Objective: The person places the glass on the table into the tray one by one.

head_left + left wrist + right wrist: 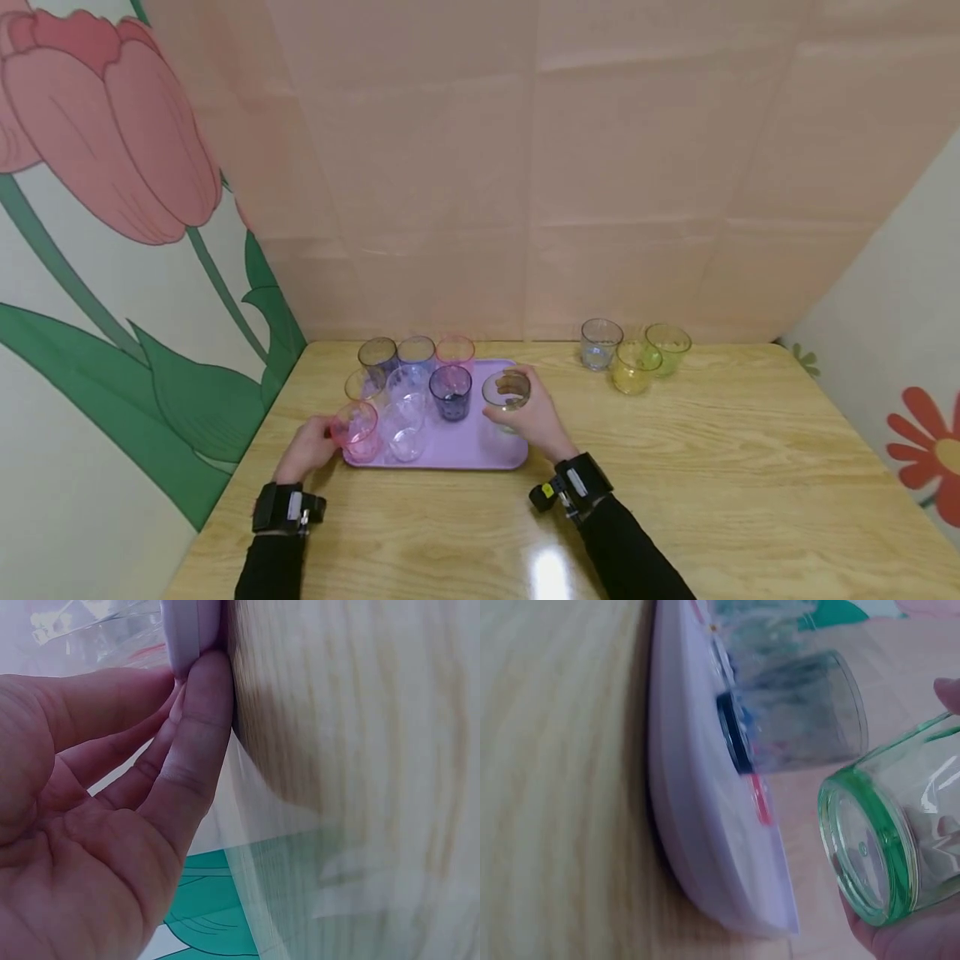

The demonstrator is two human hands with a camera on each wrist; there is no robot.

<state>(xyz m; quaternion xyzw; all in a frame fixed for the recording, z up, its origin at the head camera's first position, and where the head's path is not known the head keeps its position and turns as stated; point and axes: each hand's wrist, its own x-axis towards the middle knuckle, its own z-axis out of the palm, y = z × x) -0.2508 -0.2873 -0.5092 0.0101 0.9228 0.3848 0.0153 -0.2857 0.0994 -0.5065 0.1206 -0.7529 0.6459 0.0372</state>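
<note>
My left hand [307,448] pinches the near left edge of the lilac tray [472,450] between thumb and fingers, beside a pink glass [356,433]. Over the tray's right part, my right hand [536,423] grips a clear glass with a green base [889,840]. In the right wrist view that glass is tilted, its base apart from the tray. A dark grey glass [451,393] stands on the tray just left of it. Clear, amber, blue and pink glasses crowd the tray's left half, partly hiding one another.
Toward the back right of the wooden table [735,467] stand a clear glass [600,346], a yellow glass [632,371] and a green glass [671,350]. A pinkish sheet [615,167] hangs behind the table, and painted walls flank it.
</note>
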